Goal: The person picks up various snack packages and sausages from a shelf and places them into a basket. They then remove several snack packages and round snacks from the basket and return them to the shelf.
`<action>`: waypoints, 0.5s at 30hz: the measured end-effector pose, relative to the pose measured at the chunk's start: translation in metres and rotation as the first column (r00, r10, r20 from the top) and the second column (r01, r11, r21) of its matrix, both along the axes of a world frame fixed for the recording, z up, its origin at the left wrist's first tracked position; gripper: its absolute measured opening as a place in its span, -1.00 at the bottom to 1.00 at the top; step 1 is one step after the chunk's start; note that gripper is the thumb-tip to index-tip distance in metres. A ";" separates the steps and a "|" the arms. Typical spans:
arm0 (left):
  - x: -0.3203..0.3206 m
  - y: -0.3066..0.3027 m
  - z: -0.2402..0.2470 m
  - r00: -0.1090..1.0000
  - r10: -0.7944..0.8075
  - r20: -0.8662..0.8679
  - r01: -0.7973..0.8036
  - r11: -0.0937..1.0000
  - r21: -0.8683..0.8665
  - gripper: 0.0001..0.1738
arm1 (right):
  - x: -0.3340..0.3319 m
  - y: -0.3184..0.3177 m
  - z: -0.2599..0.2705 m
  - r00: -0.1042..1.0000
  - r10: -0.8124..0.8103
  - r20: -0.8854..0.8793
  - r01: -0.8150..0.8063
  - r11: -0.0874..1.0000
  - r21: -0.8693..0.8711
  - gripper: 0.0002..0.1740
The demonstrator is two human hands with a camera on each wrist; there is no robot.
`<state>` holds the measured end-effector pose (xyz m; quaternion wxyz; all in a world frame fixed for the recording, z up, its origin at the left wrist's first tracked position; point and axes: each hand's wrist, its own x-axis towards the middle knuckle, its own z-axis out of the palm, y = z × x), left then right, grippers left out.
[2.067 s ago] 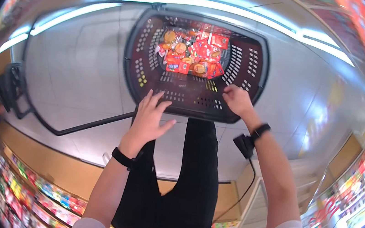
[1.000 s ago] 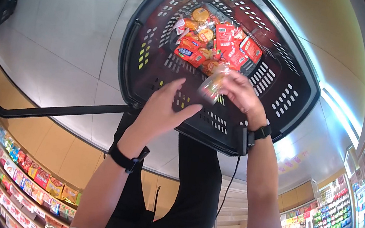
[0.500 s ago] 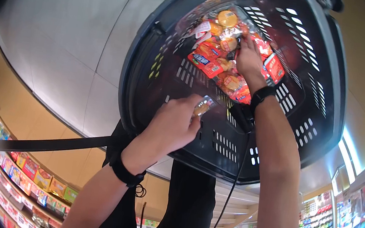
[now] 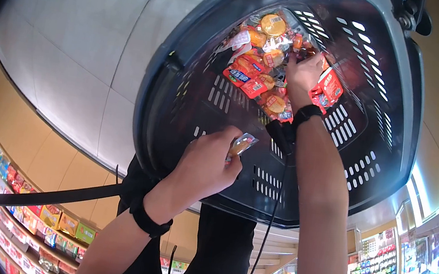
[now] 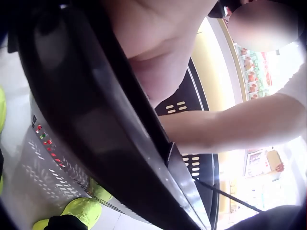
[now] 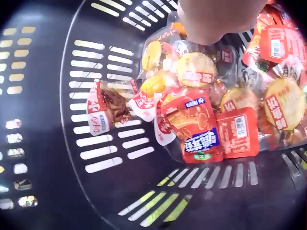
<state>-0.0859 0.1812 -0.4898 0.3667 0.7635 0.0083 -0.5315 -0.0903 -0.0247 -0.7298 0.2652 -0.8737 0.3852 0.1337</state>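
Observation:
In the head view, my left hand (image 4: pixel 206 160) pinches a small clear-wrapped snack (image 4: pixel 241 144) between thumb and fingers, over the near side of the black basket (image 4: pixel 227 185). My right hand (image 4: pixel 304 73) reaches down among the packets at the basket's bottom; its fingertips are hidden. Red packets (image 4: pixel 250 74) and a round yellow snack (image 4: pixel 273 25) lie beside it. The right wrist view has part of the right hand (image 6: pixel 216 19) above round wrapped snacks (image 6: pixel 196 69) and a red packet (image 6: pixel 194 125). The left wrist view shows the left hand (image 5: pixel 156 43) behind the basket rim (image 5: pixel 96 105).
The basket handle (image 4: pixel 50 198) sticks out to the left. A black cable (image 4: pixel 268 226) hangs from the right wrist. Shelves of packaged goods (image 4: pixel 18 188) curve along the lower left, and a lit display (image 4: pixel 377 268) stands at the lower right. Yellow-green shoes (image 5: pixel 81 211) are beside the basket.
The basket came closer and tilted in view. My right hand, earlier holding a clear packet, reached down into the pile, while a small snack is now in my left hand, which was empty before.

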 end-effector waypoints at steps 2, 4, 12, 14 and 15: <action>0.000 -0.001 0.002 0.997 0.069 -0.034 -0.070 0.998 -0.010 -0.66 | 0.008 0.010 0.014 0.984 0.153 -0.096 -0.173 0.948 -0.266 -0.42; 0.001 0.000 0.000 0.988 0.134 -0.071 -0.135 0.991 -0.008 -0.66 | 0.000 0.004 0.001 0.956 0.290 0.032 -0.260 0.898 -0.356 -0.52; -0.001 -0.003 -0.004 0.947 0.304 -0.106 -0.307 0.952 -0.009 -0.65 | 0.006 -0.006 -0.008 0.913 0.401 -0.069 -0.401 0.855 -0.330 -0.61; 0.000 -0.001 -0.004 0.918 0.374 -0.134 -0.379 0.925 -0.015 -0.66 | 0.014 -0.005 0.000 0.931 0.351 -0.095 -0.363 0.911 -0.197 -0.62; 0.000 0.001 -0.003 0.880 0.447 -0.160 -0.455 0.890 -0.015 -0.67 | 0.013 -0.005 -0.004 0.945 0.320 -0.062 -0.326 0.928 -0.180 -0.64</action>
